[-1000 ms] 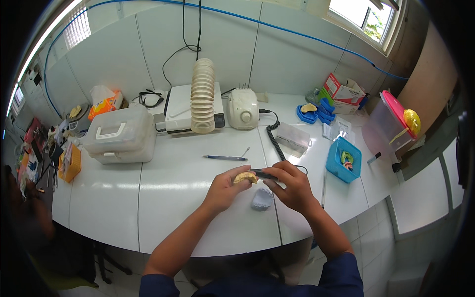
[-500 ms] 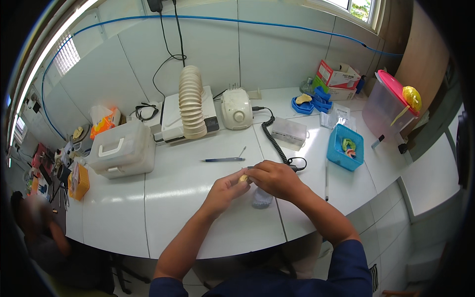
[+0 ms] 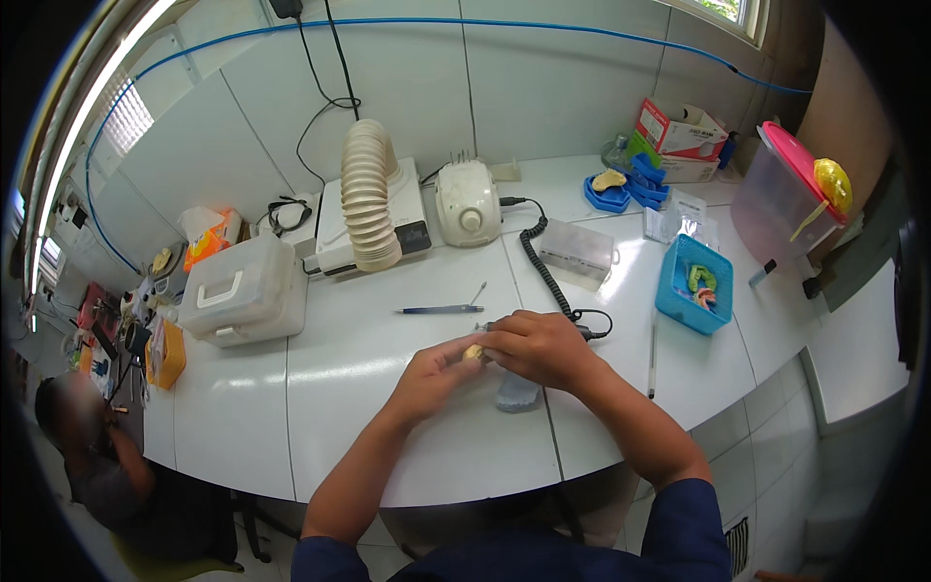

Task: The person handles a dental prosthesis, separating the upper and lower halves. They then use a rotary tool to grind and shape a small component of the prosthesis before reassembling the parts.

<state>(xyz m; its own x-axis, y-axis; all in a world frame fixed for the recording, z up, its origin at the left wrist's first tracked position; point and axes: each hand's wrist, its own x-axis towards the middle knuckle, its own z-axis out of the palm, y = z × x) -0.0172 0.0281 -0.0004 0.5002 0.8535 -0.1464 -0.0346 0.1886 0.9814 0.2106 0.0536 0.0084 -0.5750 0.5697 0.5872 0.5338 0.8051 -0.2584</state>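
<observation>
My left hand (image 3: 429, 380) is closed, pinching a small yellowish piece (image 3: 472, 352), perhaps part of a dental cast, at its fingertips. Right up against it, my right hand (image 3: 538, 347) wraps round a rotary handpiece (image 3: 586, 333); its dark rear end shows past the hand, and a metal tip sticks out near the left fingers. The hand hides most of the handpiece. Below the right hand, a grey-blue dental cast (image 3: 519, 393) lies on the white table (image 3: 388, 436). A blue pen-like tool (image 3: 441, 309) and a thin short stick (image 3: 478, 292) lie just beyond the hands.
A coiled black cord (image 3: 543, 274) runs from the handpiece to a cream control box (image 3: 467, 206). Left of that stands a ribbed hose (image 3: 369, 199) on a white unit. A blue basket (image 3: 694, 284), clear box (image 3: 577, 254) and pen (image 3: 652, 364) lie right; a white case (image 3: 242, 291) sits left.
The view has shifted slightly. Both hands stay together in nearly the same place, and the yellowish piece is turned a little. The handpiece's metal tip shows more plainly.
</observation>
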